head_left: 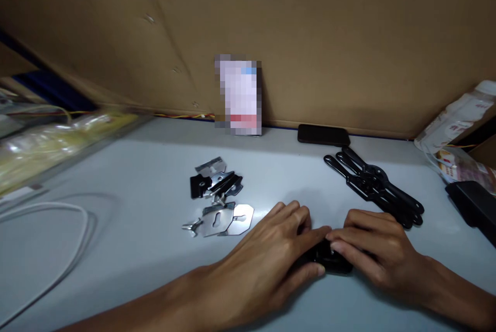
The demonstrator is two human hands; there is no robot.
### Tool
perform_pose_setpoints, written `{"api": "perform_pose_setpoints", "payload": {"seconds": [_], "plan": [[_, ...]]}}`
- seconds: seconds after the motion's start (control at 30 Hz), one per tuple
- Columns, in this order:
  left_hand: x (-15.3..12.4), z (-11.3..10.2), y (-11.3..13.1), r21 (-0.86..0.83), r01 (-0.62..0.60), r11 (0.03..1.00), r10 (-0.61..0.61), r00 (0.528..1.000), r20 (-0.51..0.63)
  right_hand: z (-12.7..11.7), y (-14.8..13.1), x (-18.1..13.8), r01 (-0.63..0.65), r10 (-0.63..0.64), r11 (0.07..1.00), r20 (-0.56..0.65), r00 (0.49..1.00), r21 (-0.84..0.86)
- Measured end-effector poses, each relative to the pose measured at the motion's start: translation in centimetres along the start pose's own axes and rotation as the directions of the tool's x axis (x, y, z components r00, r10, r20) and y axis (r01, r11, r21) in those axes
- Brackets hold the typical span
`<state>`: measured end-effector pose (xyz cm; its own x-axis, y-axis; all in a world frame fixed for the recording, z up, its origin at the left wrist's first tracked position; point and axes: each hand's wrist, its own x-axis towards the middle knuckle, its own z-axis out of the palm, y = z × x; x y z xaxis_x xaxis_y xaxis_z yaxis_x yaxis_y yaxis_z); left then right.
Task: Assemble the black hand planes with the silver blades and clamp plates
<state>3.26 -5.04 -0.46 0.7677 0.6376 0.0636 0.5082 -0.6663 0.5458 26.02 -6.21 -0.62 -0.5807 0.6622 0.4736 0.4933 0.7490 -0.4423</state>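
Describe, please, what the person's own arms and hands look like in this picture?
Both arms are bare to the picture's edge: no sleeves, gloves, watch or rings show. The left hand and right hand have short, plain fingernails and no markings. Nothing is worn on either wrist.

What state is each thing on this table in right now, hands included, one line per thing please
left hand: palm down, fingers closed on the small black part
right hand: palm down, fingers closed on the same part
small black part: flat on the table, mostly covered by both hands
metal plates: loose pile, untouched
black handles: lying crossed in a heap
phone: flat, screen dark
white cable: looped on the table
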Motion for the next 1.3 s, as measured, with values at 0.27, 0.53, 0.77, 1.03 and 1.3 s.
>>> {"api": "perform_pose_setpoints", "payload": {"seconds": [0.27,0.53,0.77,1.03,1.3], "plan": [[-0.03,0.02,-0.23,0.006,-0.028,1.0,0.028,1.0,-0.007,-0.1,-0.24,-0.03,0.07,-0.071,0.997,0.04,0.997,0.032],[-0.02,0.27,-0.38,0.012,-0.02,1.0,0.02,1.0,-0.014,-0.42,0.13,0.29,-0.092,0.082,0.987,-0.078,0.994,-0.132],[0.05,0.31,-0.33,0.009,0.021,1.0,-0.021,1.0,-0.004,-0.34,0.01,-0.02,-0.029,0.041,0.971,0.049,0.998,-0.236],[-0.04,0.43,-0.73,-0.001,-0.001,1.0,0.001,1.0,-0.016,-0.27,0.32,0.01,-0.057,0.061,0.989,0.022,0.998,-0.137],[0.08,0.63,-0.8,-0.009,-0.002,1.0,0.001,0.999,-0.041,0.02,-0.18,-0.23,0.034,-0.033,0.997,0.009,0.999,-0.074]]}}
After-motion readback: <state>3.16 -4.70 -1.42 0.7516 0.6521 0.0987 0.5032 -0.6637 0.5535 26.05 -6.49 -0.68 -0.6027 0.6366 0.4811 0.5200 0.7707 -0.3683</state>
